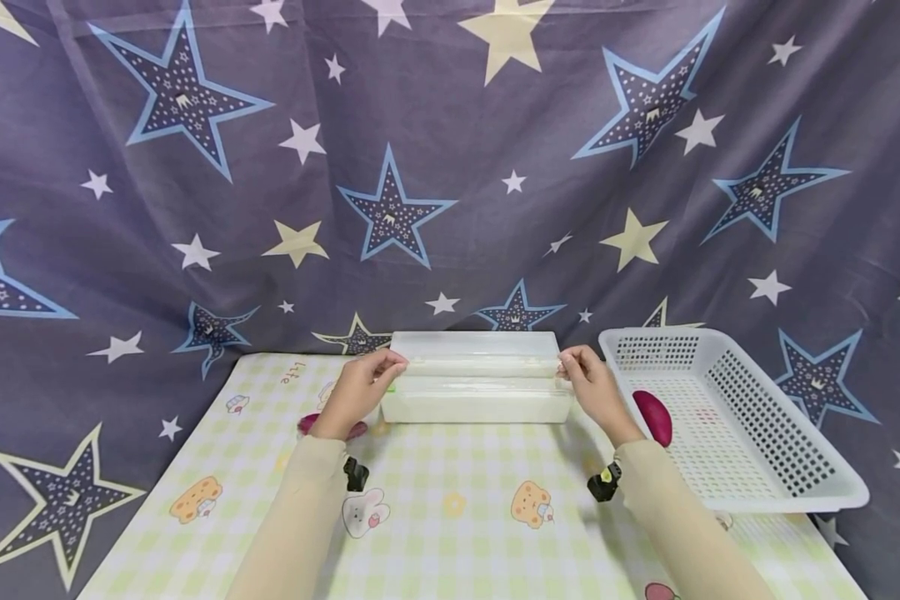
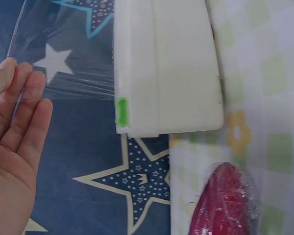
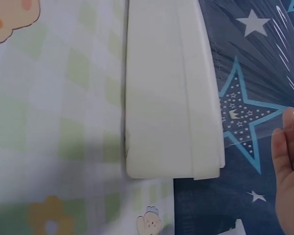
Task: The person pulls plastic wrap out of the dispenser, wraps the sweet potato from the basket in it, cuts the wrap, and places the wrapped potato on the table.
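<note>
A white cling film dispenser (image 1: 476, 408) with a green tab stands at the far edge of the table. A clear sheet of cling film (image 2: 88, 81) stretches out of it. My left hand (image 1: 356, 392) pinches one corner of the sheet between thumb and fingers. At the other corner my right hand (image 1: 598, 392) pinches the film; that hand is partly cut off in the right wrist view. An oblong magenta piece of produce (image 2: 225, 203), its exact kind unclear, lies wrapped in clear film beside the dispenser's left end, partly behind my left wrist in the head view.
To the right stands a white perforated plastic basket (image 1: 772, 503) with another oblong magenta piece (image 1: 652, 418) inside. A checked cloth (image 1: 450, 542) with cartoon prints covers the table. A dark star-patterned curtain (image 1: 450, 108) hangs close behind.
</note>
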The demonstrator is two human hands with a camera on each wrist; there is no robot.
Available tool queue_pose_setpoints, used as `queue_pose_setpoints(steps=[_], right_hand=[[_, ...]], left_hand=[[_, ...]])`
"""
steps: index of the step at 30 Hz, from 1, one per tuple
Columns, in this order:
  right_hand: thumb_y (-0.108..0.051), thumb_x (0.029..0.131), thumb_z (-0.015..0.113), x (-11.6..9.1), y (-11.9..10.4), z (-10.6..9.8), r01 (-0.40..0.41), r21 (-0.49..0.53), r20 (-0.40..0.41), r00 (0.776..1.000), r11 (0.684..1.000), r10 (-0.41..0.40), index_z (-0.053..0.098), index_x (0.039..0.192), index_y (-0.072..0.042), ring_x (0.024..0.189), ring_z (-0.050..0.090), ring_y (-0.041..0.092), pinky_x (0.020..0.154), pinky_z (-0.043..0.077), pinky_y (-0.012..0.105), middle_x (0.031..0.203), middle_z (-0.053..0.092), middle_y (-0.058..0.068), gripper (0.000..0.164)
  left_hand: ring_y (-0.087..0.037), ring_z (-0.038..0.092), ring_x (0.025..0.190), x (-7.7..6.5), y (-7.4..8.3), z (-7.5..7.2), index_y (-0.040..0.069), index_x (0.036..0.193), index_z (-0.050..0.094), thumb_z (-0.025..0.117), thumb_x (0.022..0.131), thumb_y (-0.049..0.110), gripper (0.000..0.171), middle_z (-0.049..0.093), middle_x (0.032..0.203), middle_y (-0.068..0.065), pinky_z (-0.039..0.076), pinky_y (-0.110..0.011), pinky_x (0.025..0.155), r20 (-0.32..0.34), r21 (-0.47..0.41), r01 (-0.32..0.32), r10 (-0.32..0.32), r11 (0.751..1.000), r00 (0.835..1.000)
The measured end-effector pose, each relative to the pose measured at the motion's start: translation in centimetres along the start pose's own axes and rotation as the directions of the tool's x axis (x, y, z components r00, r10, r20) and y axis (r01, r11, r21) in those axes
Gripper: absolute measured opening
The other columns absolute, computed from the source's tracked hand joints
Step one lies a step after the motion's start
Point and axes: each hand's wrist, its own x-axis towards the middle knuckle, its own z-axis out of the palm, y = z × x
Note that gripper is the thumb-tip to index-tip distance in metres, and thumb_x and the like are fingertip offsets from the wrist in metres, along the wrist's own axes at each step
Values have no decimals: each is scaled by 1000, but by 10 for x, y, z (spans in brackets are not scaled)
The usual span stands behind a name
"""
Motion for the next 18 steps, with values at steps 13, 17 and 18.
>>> queue_pose_setpoints(steps=[13,17,18], right_hand=[[-3,105,48,-5,-46,-10,118,26,-35,993,993,-117,56,108,15,84,63,13,78,53,17,93,61,26,20],[-2,105,49,-8,-62,-11,96,16,-60,994,995,-95,57,109,15,84,63,15,79,53,18,93,61,27,20],[-2,105,49,-8,-65,-12,90,16,-64,994,996,-89,57,110,15,85,63,16,79,54,18,94,61,27,20]], left_hand=[[-15,68,87,2,19,-17,14,106,72,65,99,20,11,73,93,1,56,-40,82,-73,32,-126,128,992,989],[-17,69,90,2,24,-21,14,106,71,65,99,19,11,73,95,1,56,-41,84,-84,36,-147,149,989,985],[-18,69,90,2,25,-22,13,106,71,65,99,19,11,73,95,0,56,-42,84,-86,36,-153,156,988,984]])
